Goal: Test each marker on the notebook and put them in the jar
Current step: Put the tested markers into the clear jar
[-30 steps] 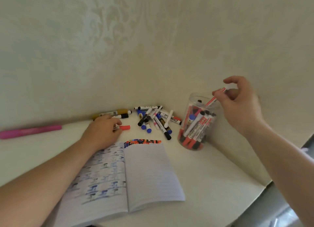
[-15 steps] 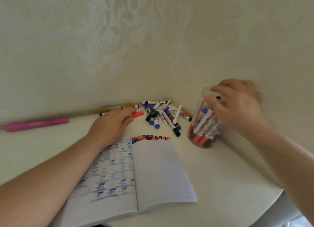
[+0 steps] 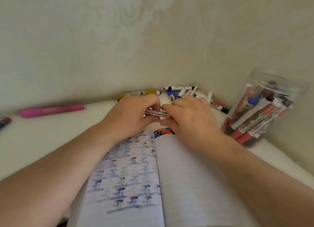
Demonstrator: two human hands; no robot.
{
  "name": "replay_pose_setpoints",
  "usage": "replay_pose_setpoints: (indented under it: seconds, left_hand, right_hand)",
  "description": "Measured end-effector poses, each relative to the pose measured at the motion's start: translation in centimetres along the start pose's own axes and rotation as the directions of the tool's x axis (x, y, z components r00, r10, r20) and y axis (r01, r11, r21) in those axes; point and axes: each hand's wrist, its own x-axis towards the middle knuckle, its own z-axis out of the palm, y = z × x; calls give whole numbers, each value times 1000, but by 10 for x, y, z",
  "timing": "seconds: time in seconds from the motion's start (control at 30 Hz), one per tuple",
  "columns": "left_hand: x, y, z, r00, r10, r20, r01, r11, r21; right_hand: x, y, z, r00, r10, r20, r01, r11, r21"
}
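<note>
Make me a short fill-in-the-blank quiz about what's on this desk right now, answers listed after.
1. Both hands, left and right, hold one ____ between them.
2. The clear jar stands to the ____ of the notebook.
3. The long marker lying alone at the left is ____.

Answers: marker; right; pink

The grey-barrelled whiteboard marker [image 3: 156, 114] showed only its middle between the left hand [image 3: 130, 117] and the right hand [image 3: 190, 119]; both ends were covered, a sliver of red peeking by the right fingers. The open lined notebook [image 3: 183, 175] ran off the bottom edge, its right page partly under the right forearm. The clear plastic jar [image 3: 265, 111] was blurred, its labels unreadable. A dark red-tipped object [image 3: 5, 122] was cut by the left edge.
</note>
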Motion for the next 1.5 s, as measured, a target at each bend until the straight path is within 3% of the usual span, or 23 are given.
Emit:
replay_pose_setpoints:
  seconds: [0.07, 0.13, 0.2, 0.23, 0.3, 0.33, 0.37, 0.4, 0.57, 0.67, 0.8, 0.97, 1.2, 1.3, 1.4, 1.5]
  left_hand:
    - [-1, 6, -10, 995, -27, -96, 22, 999, -48]
    - [-2, 13, -17, 961, -106, -254, 25, 953, -303]
    - [-1, 18, -16, 932, -198, -302, -20, 807, -591]
    - [-1, 18, -13, 938, -186, -293, -42, 778, -626]
    - [-1, 19, -5, 977, -75, -202, -48, 838, -543]
    - [-2, 19, -2, 991, -18, -132, -46, 884, -466]
    - [-2, 19, 2, 997, 30, -72, -56, 913, -403]
    - [-2, 20, 3, 998, 54, -31, -62, 927, -369]
    - [-3, 26, 4, 999, 46, 23, -34, 930, -365]
    - [-6, 30, 3, 998, 52, 35, -34, 915, -403]
    - [-7, 33, -2, 989, 80, 127, -28, 929, -370]
    - [-11, 34, -9, 957, 105, 270, 65, 829, -555]
    - [-10, 42, -16, 966, 92, 242, 66, 815, -576]
    - [-11, 41, -17, 968, 51, 246, 109, 796, -595]
    - [-10, 34, -13, 967, 13, 254, 117, 863, -491]
    - [-4, 23, -12, 947, -122, 298, 232, 900, -369]
  right_hand:
    - [3, 2, -1, 999, 18, 33, -22, 995, 99]
    - [4, 6, -8, 994, 111, 22, -113, 975, 191]
    - [3, 10, -10, 965, 261, 28, -254, 902, 350]
    - [2, 11, -10, 926, 367, 94, -359, 774, 521]
    - [1, 7, -14, 834, 444, 326, -465, 248, 850]
    - [0, 6, -15, 814, 409, 413, -451, -4, 893]
    - [-2, 5, -15, 810, 371, 454, -429, -152, 890]
    - [-3, 5, -14, 816, 346, 463, -413, -211, 886]
    - [-2, 0, -12, 859, 397, 324, -332, -51, 942]
    - [-3, -5, -13, 889, 376, 262, -279, -8, 960]
    - [-5, -4, -13, 909, 318, 270, -278, -20, 960]
    - [-7, -1, -22, 923, 245, 298, -303, -16, 953]
    - [-9, 0, -28, 945, 219, 244, -249, -4, 968]
    - [-8, 0, -32, 943, 235, 234, -255, 63, 965]
    - [-8, -1, -31, 942, 242, 234, -259, 78, 963]
    - [-6, 6, -34, 894, 351, 280, -311, 34, 950]
